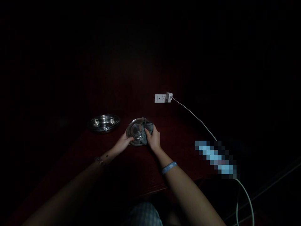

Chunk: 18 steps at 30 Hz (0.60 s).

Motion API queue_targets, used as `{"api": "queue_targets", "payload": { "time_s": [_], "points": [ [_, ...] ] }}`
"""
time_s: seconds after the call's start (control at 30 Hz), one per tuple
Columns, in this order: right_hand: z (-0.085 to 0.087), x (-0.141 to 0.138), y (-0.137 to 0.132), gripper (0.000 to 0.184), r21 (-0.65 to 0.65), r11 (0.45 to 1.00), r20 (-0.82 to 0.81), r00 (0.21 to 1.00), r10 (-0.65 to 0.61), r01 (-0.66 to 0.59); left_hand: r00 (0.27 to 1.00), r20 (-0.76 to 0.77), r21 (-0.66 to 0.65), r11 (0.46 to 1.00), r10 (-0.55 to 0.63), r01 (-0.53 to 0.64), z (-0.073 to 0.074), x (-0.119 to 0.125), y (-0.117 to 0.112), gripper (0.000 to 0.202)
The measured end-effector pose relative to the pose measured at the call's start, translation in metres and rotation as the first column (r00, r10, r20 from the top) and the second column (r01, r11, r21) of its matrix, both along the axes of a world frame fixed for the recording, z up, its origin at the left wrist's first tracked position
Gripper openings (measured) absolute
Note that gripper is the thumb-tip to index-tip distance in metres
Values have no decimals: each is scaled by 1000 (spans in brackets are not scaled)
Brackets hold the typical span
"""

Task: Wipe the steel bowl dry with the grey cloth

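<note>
Steel plate [134,132] with grey cloth [148,133]

My left hand [122,143] grasps the plate at its rim, and the fingers are closed on the edge. My right hand [153,138] is clenched on the cloth and presses it against the plate. The plate is between my hands, over the dark red table [174,147]; I cannot tell if it touches. A blue wristband [169,168] is on my right wrist. Left of the plate is a stack of steel plates [103,123]. Farther ahead is a white socket [162,98], with a white cable [195,118] running right towards a blurred object [215,158].

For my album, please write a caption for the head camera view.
Left hand holds a steel dish; right hand presses a grey cloth on it.
</note>
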State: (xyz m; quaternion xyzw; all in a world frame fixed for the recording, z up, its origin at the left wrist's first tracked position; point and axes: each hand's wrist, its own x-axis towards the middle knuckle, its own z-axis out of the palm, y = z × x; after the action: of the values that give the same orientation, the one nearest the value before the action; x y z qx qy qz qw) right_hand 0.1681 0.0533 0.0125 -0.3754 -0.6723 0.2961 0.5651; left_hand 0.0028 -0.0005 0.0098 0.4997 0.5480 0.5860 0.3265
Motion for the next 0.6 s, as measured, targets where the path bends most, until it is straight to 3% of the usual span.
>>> {"api": "queue_targets", "payload": {
  "time_s": [0.13,0.4,0.6],
  "points": [
    [-2,-1,0,24,-12,1000,10,1000,7,-7,1000,8,-15,1000,-12,12,-3,-3,-1,63],
    [-7,-8,10,24,-117,993,-75,997,-19,11,983,-181,208,978,38,1,-13,5,5,65],
    [-8,-10,12,27,-130,991,-82,997,3,-13,981,-170,132,984,-97,120,-13,9,0,68]
  ]
}}
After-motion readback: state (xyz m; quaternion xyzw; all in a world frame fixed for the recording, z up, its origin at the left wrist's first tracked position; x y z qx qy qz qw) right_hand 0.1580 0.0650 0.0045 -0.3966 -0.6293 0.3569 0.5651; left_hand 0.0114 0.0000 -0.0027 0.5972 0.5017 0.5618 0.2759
